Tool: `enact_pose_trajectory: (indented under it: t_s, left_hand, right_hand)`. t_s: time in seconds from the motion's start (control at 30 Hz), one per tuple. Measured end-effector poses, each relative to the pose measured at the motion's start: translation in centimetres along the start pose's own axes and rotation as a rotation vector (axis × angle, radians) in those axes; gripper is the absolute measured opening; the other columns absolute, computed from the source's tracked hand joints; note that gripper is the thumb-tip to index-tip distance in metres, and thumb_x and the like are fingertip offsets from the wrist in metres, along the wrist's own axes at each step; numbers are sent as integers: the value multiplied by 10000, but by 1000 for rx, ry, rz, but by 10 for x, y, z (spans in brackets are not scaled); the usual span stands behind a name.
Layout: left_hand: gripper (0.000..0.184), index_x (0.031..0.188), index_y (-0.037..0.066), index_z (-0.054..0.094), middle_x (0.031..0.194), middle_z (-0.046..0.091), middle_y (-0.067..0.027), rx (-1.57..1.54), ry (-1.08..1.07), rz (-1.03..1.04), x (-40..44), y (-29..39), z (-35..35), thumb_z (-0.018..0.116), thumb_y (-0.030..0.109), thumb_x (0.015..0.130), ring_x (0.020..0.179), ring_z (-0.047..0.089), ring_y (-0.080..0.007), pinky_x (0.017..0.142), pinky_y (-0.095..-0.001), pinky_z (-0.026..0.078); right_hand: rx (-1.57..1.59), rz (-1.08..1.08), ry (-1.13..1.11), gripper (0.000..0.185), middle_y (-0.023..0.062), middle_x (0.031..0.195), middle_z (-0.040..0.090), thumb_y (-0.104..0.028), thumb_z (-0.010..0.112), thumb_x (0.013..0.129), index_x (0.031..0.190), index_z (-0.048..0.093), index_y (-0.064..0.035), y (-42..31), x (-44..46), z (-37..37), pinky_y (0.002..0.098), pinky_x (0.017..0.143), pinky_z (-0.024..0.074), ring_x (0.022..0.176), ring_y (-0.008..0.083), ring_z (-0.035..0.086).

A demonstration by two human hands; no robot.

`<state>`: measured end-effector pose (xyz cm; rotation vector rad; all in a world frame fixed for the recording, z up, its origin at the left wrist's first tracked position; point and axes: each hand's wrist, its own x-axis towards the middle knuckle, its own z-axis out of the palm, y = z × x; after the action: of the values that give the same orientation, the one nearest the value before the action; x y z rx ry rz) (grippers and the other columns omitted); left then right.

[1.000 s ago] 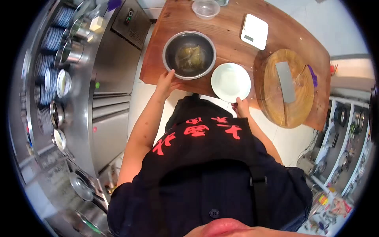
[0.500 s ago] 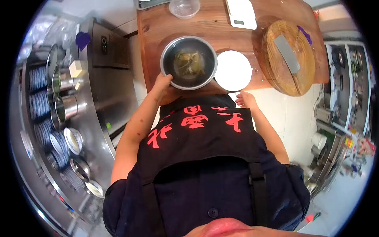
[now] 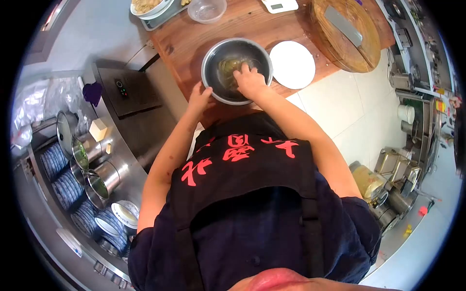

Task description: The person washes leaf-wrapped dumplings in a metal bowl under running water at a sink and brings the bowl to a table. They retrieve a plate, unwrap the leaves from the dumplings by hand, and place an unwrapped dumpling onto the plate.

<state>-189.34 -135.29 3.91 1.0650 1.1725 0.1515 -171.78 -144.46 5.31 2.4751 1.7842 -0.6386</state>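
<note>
A round metal bowl (image 3: 207, 58) stands near the front edge of the wooden table, with soft greenish-brown leafy pieces (image 3: 227, 67) lying in liquid inside it. On the bowl's near left rim, my left hand (image 3: 199, 98) grips with the thumb over the edge. My right hand (image 3: 250, 83) reaches over the near right rim into the bowl. Its fingers are apart above the leafy pieces; whether the fingertips touch them I cannot tell. Close to the bowl's right side lies a round white plate (image 3: 292, 65).
A cleaver (image 3: 343, 25) rests on a round wooden chopping block (image 3: 366, 51) at the right. Farther back are a clear plastic bowl (image 3: 207, 10), a white scale (image 3: 280, 6) and a tray (image 3: 164, 17). Pots and stacked dishes (image 3: 68, 189) line the left counter.
My right hand has moved from beside the plate into the bowl. My left hand stays at the bowl's rim. The view has turned and shifted, bringing more of the back-left tray into sight.
</note>
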Motion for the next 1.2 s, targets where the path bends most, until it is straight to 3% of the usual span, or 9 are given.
enact_pose_trajectory:
  t_s: [0.17, 0.27, 0.47, 0.6, 0.67, 0.77, 1.0, 1.1, 1.2]
  left_hand:
    - [373, 1262, 23, 414, 1154, 509, -123, 35, 173, 407, 8, -4, -19, 455, 52, 892, 915, 569, -162, 759, -260, 475]
    - [348, 1244, 14, 431, 1126, 536, -122, 13, 77, 515, 5, 7, -9, 450, 63, 900, 896, 579, -169, 767, -267, 476]
    - [325, 1210, 17, 474, 1051, 575, -84, -53, -46, 224, 15, 18, 45, 491, 132, 906, 935, 571, -152, 765, -275, 476]
    - [315, 1144, -51, 508, 1009, 586, -101, 134, -15, 604, 32, 25, 61, 526, 152, 905, 904, 562, -144, 802, -244, 441]
    - [337, 1159, -41, 505, 1048, 586, -94, 114, -198, 420, 39, 31, 57, 518, 190, 915, 944, 559, -153, 821, -267, 445]
    - [414, 1219, -14, 468, 1078, 570, -77, -80, -429, 33, 24, 59, 56, 499, 278, 927, 974, 559, -167, 865, -305, 431]
    - [568, 1238, -29, 414, 1073, 560, -93, 506, -334, 555, 30, 48, 45, 642, 303, 838, 978, 520, -142, 873, -285, 410]
    - [518, 1163, -24, 449, 1039, 565, -93, 466, -332, 453, 25, 54, 39, 665, 288, 809, 952, 524, -145, 840, -287, 425]
    - [476, 1140, -20, 453, 1007, 566, -84, 532, -340, 447, 21, 56, 37, 656, 247, 803, 922, 524, -138, 814, -290, 435]
  right_hand:
    - [2, -3, -87, 366, 213, 1249, 401, -131, 608, 769, 1121, 523, -76, 19, 17, 18, 408, 797, 500, 1026, 384, 532]
    - [334, 9, 23, 439, 250, 1220, 446, -138, 615, 759, 1164, 477, -39, 33, 19, 17, 389, 857, 463, 1019, 339, 556]
    - [1332, 194, -134, 477, 154, 1045, 578, -268, 570, 874, 1207, 410, 34, 41, 6, -16, 278, 662, 528, 811, 187, 632]
    - [1745, 183, -225, 428, 93, 1019, 574, -341, 472, 930, 1184, 448, 2, 50, -6, -26, 236, 631, 528, 753, 149, 619]
    - [1871, 208, -319, 425, 88, 1017, 571, -361, 474, 928, 1163, 470, -7, 55, -11, -30, 232, 634, 525, 761, 144, 615]
    - [1889, 192, -352, 442, 75, 944, 600, -401, 432, 937, 1137, 501, -13, 64, -5, -23, 224, 604, 517, 680, 119, 595]
    - [1459, -33, 13, 387, 101, 957, 623, -340, 472, 927, 1169, 549, -49, 40, -9, -18, 275, 673, 492, 734, 181, 604]
    - [886, -231, 392, 248, 164, 946, 613, -192, 547, 868, 1044, 624, -36, 36, -11, -24, 365, 729, 474, 787, 307, 597]
    - [834, -72, 376, 182, 150, 883, 616, -137, 587, 820, 967, 644, -44, 27, -12, -47, 369, 713, 473, 801, 312, 598]
